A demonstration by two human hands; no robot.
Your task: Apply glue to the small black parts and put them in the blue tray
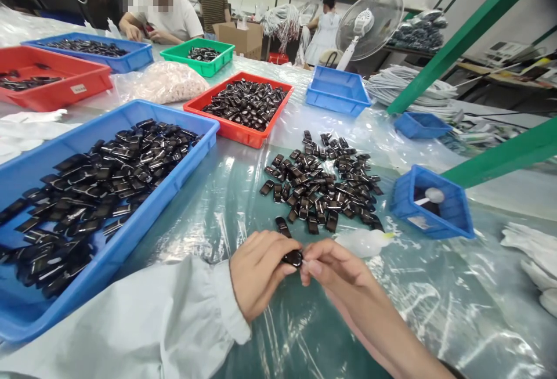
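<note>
White fan [364,22] (with a round guard), cardboard box [241,40], pale cables [411,87], slanting green beams [465,35]

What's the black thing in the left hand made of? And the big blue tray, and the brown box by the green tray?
The black thing looks like glossy plastic, with bright glints, though coated metal is possible. The big blue tray seems molded plastic: even color, soft shine. The brown box is probably cardboard, dull tan with flat sides.

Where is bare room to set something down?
The green table is free between the long blue plastic tray and the loose glossy black pieces, and beside the right forearm, before the nearest small blue plastic bin. Crowded: among those pieces.
</note>
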